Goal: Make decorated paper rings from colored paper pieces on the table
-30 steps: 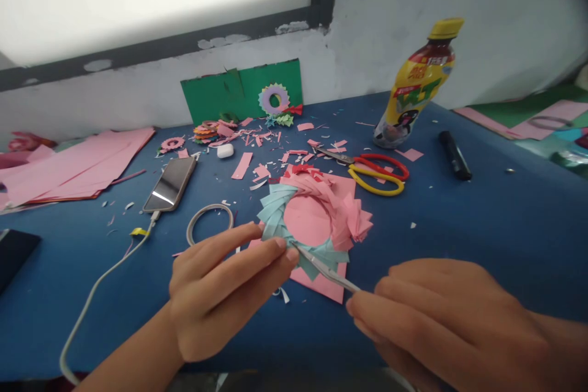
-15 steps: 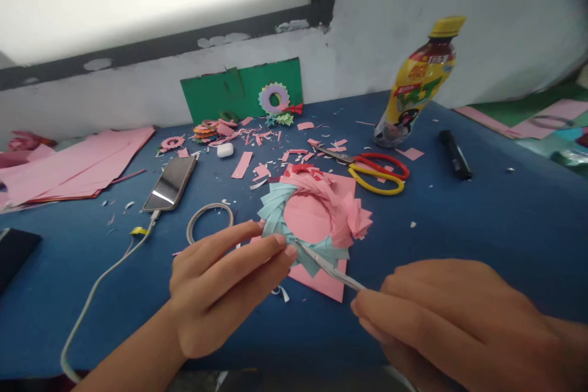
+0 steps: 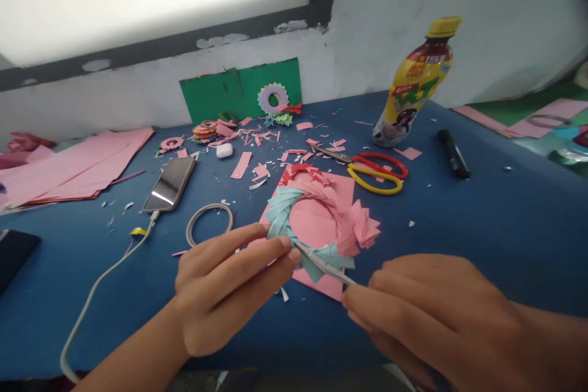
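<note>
A folded-paper wreath (image 3: 279,211), light blue, pink and red, is held just over a pink paper sheet (image 3: 321,285). Its lower left edge is pinched by the fingertips of my left hand (image 3: 225,291). My right hand (image 3: 441,318) is closed around slim silver tweezers (image 3: 328,267), whose tip touches the light blue folds beside my left fingertips. The thumb of my left hand is hidden under the paper. Pink folded ends fan out on the wreath's right side.
Red-and-yellow scissors (image 3: 376,174) lie behind the wreath among paper scraps (image 3: 241,165). A drink bottle (image 3: 413,86) and a black marker (image 3: 453,154) are at the right. At the left are a tape ring (image 3: 189,226), a phone (image 3: 169,184) on a cable (image 3: 98,285), and pink sheets (image 3: 92,159).
The wreath has shifted slightly right over the pink sheet, along with my left fingers. My right hand has come a little left with the tweezers, their tip still at the light blue folds.
</note>
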The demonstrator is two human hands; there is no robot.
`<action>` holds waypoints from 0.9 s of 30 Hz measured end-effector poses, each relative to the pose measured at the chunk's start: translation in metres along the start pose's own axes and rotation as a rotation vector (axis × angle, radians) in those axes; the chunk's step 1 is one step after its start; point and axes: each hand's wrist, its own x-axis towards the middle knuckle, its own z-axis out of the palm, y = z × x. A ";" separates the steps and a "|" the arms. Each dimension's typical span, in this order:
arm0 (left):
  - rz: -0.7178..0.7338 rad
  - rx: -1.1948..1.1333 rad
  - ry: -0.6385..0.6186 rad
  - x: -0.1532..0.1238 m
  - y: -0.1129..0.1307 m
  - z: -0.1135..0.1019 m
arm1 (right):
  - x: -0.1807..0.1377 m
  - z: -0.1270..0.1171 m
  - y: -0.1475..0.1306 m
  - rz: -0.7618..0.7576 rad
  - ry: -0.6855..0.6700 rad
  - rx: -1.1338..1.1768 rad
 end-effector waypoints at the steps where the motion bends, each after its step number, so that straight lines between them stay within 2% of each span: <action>1: -0.009 -0.009 0.000 0.000 0.000 0.000 | 0.001 -0.001 0.001 -0.008 -0.007 0.009; 7: -0.013 -0.001 -0.006 0.000 0.002 -0.003 | 0.001 -0.007 0.005 -0.076 -0.078 0.004; 12: -0.006 -0.005 -0.001 -0.001 0.002 -0.001 | 0.004 -0.004 0.006 -0.071 -0.032 0.004; 15: -0.006 0.002 0.001 -0.001 0.001 -0.002 | 0.002 -0.002 0.008 -0.063 -0.059 0.011; 18: -0.005 -0.018 -0.024 0.000 0.000 -0.005 | -0.004 -0.003 0.013 -0.107 -0.061 0.032; 20: -0.051 -0.046 -0.040 0.000 -0.001 -0.007 | -0.008 -0.005 0.015 -0.136 -0.013 0.036; 23: -0.103 -0.087 -0.046 -0.001 -0.001 -0.008 | -0.008 -0.010 0.015 -0.038 0.053 -0.020; 25: -0.071 -0.094 -0.049 0.001 0.000 -0.008 | -0.005 -0.009 0.014 0.017 0.070 -0.061; 27: -0.014 -0.076 -0.070 0.004 0.002 -0.007 | -0.002 -0.005 0.014 -0.016 0.068 -0.077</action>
